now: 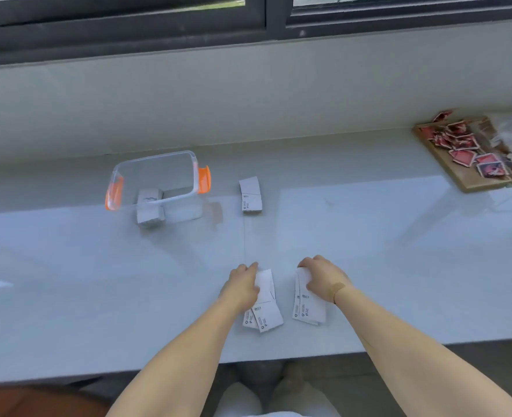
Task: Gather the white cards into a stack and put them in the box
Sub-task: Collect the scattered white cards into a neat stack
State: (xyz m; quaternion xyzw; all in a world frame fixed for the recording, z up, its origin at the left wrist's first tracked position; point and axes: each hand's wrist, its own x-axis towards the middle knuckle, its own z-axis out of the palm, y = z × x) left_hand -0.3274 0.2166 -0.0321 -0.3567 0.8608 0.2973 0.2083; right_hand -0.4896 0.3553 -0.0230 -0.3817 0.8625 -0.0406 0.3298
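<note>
Two small piles of white cards lie near the front edge of the counter. My left hand (242,285) rests on the left pile (265,314), fingers curled over its far end. My right hand (324,276) presses on the right pile (308,308), gripping its far end. A third small pile of white cards (251,194) lies farther back, in the middle. A clear plastic box (155,179) with orange clips stands at the back left, open on top, with a stack of white cards (150,207) inside it at its near corner.
A wooden board (471,182) with several red packets and a crumpled clear bag sits at the far right. A wall and a window frame rise behind the pale counter (399,251). My knees and a brown stool show below the front edge.
</note>
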